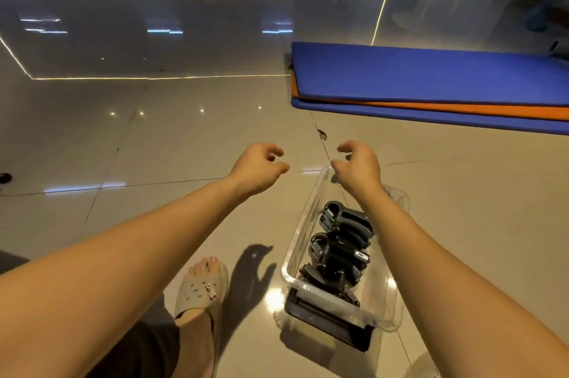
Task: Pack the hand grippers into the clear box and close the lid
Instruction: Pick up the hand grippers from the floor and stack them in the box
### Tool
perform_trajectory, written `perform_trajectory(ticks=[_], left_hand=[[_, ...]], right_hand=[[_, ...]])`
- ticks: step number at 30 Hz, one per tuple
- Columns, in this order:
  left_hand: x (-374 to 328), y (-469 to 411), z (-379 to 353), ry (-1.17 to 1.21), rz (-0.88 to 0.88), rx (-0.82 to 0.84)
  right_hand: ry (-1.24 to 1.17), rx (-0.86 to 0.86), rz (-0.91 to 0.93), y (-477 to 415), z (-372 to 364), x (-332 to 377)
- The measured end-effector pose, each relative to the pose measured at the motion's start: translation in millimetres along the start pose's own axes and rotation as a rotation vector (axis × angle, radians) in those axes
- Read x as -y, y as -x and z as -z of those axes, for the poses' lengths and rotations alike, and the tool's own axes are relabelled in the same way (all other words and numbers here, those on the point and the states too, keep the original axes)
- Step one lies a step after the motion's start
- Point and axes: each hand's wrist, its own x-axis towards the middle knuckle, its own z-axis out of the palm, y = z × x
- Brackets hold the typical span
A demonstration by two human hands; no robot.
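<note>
The hand grippers [341, 242] lie piled inside the clear box [299, 223], which sits on the glossy tiled floor [184, 137] beside a sandalled foot [203, 285]. The right hand [358, 166] hovers over the box's far end and the left hand [258, 166] is off to its left. Both have fingers loosely curled, grasping nothing.

The ridged black grippers sit high, so a lid could jam on them. Thin, slick plastic might also skid on polished tile when pressed. I can't make out the lid; a clear plastic edge [400, 197] at the far right may be it.
</note>
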Motion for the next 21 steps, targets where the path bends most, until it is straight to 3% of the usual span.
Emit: perform_trajectory(ticks=[9, 15, 21], left_hand=[[-9.5, 130.9, 194.8, -0.099, -0.017, -0.181], [16.3, 235.3, 313.3, -0.078, 0.043, -0.379], [61.2, 326.4, 392.0, -0.09, 0.145, -0.468]], right_hand=[[0.004, 0.23, 0.509, 111.1, 6.0, 206.2], [-0.011, 0.363, 0.66, 190.6, -20.2, 305.3], [-0.113, 0.477, 0.745, 246.6, -68.3, 372.2]])
